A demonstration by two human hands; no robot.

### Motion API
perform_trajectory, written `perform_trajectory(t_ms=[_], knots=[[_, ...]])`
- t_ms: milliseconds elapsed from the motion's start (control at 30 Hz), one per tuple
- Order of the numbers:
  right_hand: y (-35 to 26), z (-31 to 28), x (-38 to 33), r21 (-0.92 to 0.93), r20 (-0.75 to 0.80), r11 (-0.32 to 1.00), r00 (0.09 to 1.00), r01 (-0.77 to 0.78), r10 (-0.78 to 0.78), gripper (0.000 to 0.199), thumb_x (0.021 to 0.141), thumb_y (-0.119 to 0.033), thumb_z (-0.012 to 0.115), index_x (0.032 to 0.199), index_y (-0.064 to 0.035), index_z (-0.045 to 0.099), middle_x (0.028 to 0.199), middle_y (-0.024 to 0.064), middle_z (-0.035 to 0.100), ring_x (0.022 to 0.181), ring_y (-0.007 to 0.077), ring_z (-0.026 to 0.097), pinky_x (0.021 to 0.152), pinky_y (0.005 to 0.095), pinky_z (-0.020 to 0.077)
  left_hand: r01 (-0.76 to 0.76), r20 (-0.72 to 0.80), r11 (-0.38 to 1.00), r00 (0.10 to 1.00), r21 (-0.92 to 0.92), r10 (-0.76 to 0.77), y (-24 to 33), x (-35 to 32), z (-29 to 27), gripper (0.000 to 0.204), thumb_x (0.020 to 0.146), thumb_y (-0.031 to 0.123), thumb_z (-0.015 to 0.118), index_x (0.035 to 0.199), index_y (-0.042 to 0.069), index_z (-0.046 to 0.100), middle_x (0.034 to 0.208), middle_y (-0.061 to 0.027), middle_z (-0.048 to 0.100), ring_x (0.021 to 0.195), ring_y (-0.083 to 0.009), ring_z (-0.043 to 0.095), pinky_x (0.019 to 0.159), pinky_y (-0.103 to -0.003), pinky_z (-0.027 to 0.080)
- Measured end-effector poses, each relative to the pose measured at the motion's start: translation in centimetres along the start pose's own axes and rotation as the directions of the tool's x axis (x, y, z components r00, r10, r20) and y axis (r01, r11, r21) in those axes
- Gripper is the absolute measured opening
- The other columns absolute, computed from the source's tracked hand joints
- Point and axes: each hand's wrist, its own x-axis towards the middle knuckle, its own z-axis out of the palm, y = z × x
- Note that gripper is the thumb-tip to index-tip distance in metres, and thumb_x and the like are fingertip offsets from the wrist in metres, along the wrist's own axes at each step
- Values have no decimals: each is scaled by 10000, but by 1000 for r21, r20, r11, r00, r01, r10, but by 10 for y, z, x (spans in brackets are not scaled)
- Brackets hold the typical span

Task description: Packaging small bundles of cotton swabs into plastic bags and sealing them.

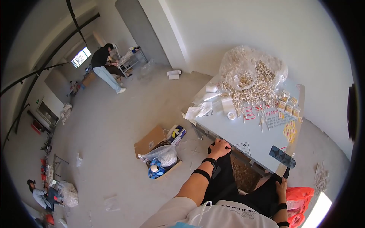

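My left hand [219, 148] rests on my left knee by the table's near edge, its fingers spread over the dark trousers. Lower down, my right hand [281, 188] lies on my right thigh with its fingers loosely stretched. Neither hand holds anything. In front of me is a grey-topped table [228, 131]. A large clear plastic bag [237, 64] spills a heap of cotton swabs [251, 95] onto it. Several small filled packs [289, 108] sit at the right, above scattered yellow-and-white labels [290, 132]. Nearest me lies a dark patterned pouch-like item [282, 156].
A small round white container [231, 115] and crumpled white sheet [199, 110] are at the table's left. On the floor stands an open cardboard box [146, 140] with a bag inside. A red bag [300, 201] is by my right leg. Two people [102, 60] work farther off.
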Motion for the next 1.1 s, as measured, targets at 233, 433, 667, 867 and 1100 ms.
perform_trajectory(t_ms=[233, 433, 667, 867, 1100], knots=[[-12, -9, -6, 22, 70, 999, 997, -44, 43, 757, 767, -266, 728, 1388, 17, 400, 1424, 356, 334, 1336, 483, 332, 1121, 475, 295, -54, -11, 979, 999, -197, 53, -13, 14, 10, 277, 670, 252, 806, 937, 246, 733, 1205, 12, 580, 1319, -267, 340, 1001, -725, 217], [3, -1, -5, 24, 39, 999, 999, -22, 21, 787, 774, -302, 728, 1408, 5, 376, 1415, 371, 329, 1322, 507, 332, 1114, 496, 297, -33, -121, 967, 993, -254, 2, -21, 24, 14, 187, 640, 187, 817, 791, 219, 712, 883, 7, 667, 1150, -260, 510, 962, -626, 306], [4, 2, 7, 92, 118, 996, 993, -12, 1, 775, 784, -312, 720, 1417, -24, 376, 1384, 377, 354, 1286, 524, 353, 1086, 507, 331, 123, -281, 954, 938, -273, -201, -25, 21, 4, 170, 609, 172, 806, 714, 164, 673, 754, 1, 677, 850, -221, 637, 860, -542, 372], [13, -4, -4, 97, 81, 995, 996, 18, -26, 774, 775, -309, 735, 1409, -34, 387, 1358, 368, 392, 1280, 512, 365, 1079, 510, 340, -23, -514, 985, 855, -173, -71, -13, 13, 22, 142, 658, 223, 781, 720, 183, 660, 742, 10, 650, 906, -238, 590, 895, -520, 358], [-12, 6, -5, 72, 83, 997, 996, -19, 13, 780, 780, -440, 721, 1442, -220, 371, 1374, 348, 387, 1295, 504, 361, 1086, 531, 323, -15, -461, 982, 884, -188, -74, -36, 14, 13, 154, 654, 235, 784, 730, 188, 658, 764, 32, 651, 917, -233, 595, 845, -469, 428]])
